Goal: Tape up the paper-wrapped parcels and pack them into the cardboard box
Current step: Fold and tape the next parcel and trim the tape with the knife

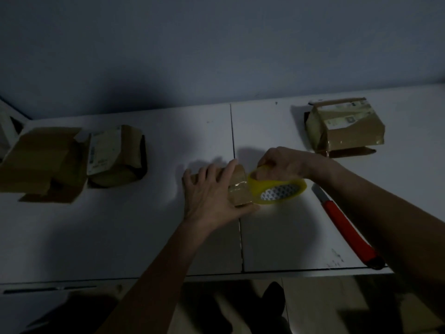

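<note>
Near the table's front edge, a left hand presses flat, fingers spread, on a small paper-wrapped parcel while the right hand grips a yellow tape roll against it. A red utility knife lies beside them; the open cardboard box sits at the left edge, another parcel at the back right.
</note>
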